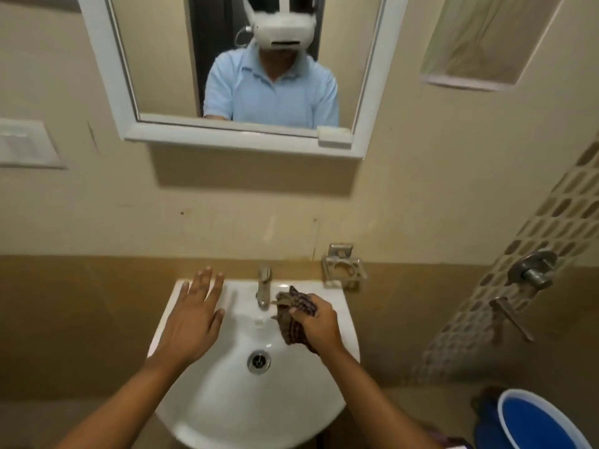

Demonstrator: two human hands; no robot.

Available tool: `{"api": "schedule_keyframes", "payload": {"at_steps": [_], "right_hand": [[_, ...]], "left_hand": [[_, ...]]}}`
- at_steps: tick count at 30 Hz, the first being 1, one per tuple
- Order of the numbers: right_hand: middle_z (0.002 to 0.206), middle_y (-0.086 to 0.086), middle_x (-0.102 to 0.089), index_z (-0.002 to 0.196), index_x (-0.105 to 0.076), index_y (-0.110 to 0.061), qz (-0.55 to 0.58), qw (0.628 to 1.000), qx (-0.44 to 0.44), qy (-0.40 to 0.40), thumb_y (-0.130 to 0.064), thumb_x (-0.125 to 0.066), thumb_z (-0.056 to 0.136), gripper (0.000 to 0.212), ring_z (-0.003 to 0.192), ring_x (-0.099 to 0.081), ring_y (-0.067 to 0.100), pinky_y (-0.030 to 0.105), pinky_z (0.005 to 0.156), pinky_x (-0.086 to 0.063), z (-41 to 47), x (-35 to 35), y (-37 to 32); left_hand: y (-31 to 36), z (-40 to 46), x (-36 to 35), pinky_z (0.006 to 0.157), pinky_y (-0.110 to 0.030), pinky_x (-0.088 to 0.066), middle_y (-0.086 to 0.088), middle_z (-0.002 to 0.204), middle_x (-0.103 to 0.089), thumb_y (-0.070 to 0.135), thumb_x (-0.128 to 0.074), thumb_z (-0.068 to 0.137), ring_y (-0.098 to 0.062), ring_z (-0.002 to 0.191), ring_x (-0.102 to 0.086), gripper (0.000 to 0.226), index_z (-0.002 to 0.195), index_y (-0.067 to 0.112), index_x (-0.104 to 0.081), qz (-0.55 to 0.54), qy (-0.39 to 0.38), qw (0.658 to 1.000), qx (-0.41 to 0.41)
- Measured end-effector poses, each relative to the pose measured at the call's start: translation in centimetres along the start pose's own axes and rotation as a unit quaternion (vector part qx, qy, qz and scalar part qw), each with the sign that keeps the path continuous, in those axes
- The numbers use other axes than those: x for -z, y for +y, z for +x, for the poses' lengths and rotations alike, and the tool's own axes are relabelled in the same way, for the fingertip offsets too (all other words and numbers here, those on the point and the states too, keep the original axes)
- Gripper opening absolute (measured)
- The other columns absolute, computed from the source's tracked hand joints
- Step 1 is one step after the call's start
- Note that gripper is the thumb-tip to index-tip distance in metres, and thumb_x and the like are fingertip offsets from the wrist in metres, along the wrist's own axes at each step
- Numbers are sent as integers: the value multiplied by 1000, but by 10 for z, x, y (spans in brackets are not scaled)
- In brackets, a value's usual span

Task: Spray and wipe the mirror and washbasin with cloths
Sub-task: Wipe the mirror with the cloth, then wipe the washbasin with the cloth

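1. Wall plate: fixed to the wall at far left, well apart from the work area; no concern.
2. Left hand: fingers straight and spread, holding nothing, over the left rim of the washbasin. Contact with the rim cannot be confirmed. It appears placed to steady the body.
3. Mirror: mounted on the wall above the basin, white frame, untouched at present. No spray bottle is in view.
4. Tap: stands at the back centre of the basin, with the drain in front of it in the bowl.
5. Right hand: fingers curled tight round a bunched dark checked cloth, held in the bowl just right of the tap spout.
6. Step in hand, by judgement: wiping the basin. Recommended: open the cloth flatter for more contact and sweep from the rim down toward the drain.
7. Clearances: the tap crowds the cloth on its left; the metal holder sits on the wall near the basin's right back corner. Open room lies toward the front of the bowl.
8. Blue bucket: on the floor at lower right, clear of the arms.
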State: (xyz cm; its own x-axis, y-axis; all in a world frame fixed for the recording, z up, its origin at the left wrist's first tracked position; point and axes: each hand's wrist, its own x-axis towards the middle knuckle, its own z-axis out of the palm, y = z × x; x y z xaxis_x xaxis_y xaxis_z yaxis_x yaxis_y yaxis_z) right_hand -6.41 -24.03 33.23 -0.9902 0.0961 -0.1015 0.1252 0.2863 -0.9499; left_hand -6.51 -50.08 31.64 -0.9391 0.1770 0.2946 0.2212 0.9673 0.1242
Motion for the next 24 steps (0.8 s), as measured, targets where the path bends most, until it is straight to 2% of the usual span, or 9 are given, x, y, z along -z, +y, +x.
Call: {"api": "schedule_keyframes", "payload": {"at_steps": [2, 4, 7, 9, 12, 15, 17, 20, 24], "right_hand": [[91, 12, -74, 87, -71, -18, 54, 997, -63, 1, -12, -71, 84, 6, 90, -70, 32, 50, 87, -57, 0, -6, 20], [94, 13, -76, 94, -74, -14, 143, 980, -136, 11, -13, -72, 85, 9, 93, -71, 34, 53, 88, -57, -1, -11, 33], [105, 23, -73, 109, -70, 0, 299, 922, -245, 14, -6, -68, 90, 20, 98, -70, 41, 52, 86, -58, -2, -17, 47], [113, 26, -70, 117, -67, 6, 347, 896, -276, 10, -4, -69, 88, 31, 104, -68, 42, 47, 83, -59, -4, -22, 55], [120, 29, -66, 120, -63, 11, 380, 884, -272, -1, 2, -73, 77, 45, 107, -66, 43, 46, 82, -59, -4, -29, 61], [103, 24, -70, 110, -65, 11, 369, 897, -241, -3, 19, -61, 79, 32, 88, -72, 36, 38, 69, -60, -1, -34, 63], [103, 22, -72, 109, -67, 7, 339, 911, -232, 20, 26, -56, 78, 38, 91, -71, 35, 35, 69, -60, 3, -38, 64], [109, 20, -72, 114, -66, 3, 303, 924, -224, 72, 24, -54, 78, 43, 100, -69, 37, 32, 68, -59, 10, -38, 68], [109, 18, -69, 120, -62, -1, 306, 913, -219, 155, 10, -56, 89, 34, 91, -69, 31, 28, 59, -58, 34, -26, 64]], "left_hand": [[-1, -7, -13, 118, -47, -19, -16, 159, -18, 38, -30, 93, -31, 147, -19, 66, 152, 9, -22, -4, -26, 1000, 2], [-6, -14, -29, 120, -44, -14, -13, 160, -13, 33, -40, 96, -29, 149, -16, 65, 152, 7, -19, -16, -43, 999, 9], [-11, -14, -47, 121, -38, -5, -10, 162, -4, 32, -42, 98, -24, 150, -5, 69, 153, 8, -9, -28, -73, 997, 21], [-16, -11, -59, 121, -37, -2, -9, 162, 0, 34, -39, 100, -23, 151, -1, 69, 153, 7, -4, -32, -94, 995, 18], [-23, -6, -76, 120, -37, -1, -10, 162, 1, 33, -39, 100, -24, 150, -1, 69, 152, 6, -4, -55, -117, 992, 1], [-29, 6, -92, 121, -37, 0, -9, 162, 3, 35, -37, 100, -23, 150, 1, 69, 153, 7, -2, -64, -135, 989, -7], [-32, 17, -100, 121, -38, 1, -9, 162, 4, 35, -36, 101, -22, 150, 3, 69, 153, 7, -1, -70, -154, 986, -8], [-34, 32, -111, 121, -40, -2, -12, 162, 0, 35, -38, 100, -25, 150, 0, 69, 153, 5, -5, -77, -164, 983, -19], [-33, 53, -124, 120, -42, -4, -16, 161, -7, 37, -42, 99, -29, 150, -5, 71, 152, 2, -11, -80, -179, 981, -15]]}}
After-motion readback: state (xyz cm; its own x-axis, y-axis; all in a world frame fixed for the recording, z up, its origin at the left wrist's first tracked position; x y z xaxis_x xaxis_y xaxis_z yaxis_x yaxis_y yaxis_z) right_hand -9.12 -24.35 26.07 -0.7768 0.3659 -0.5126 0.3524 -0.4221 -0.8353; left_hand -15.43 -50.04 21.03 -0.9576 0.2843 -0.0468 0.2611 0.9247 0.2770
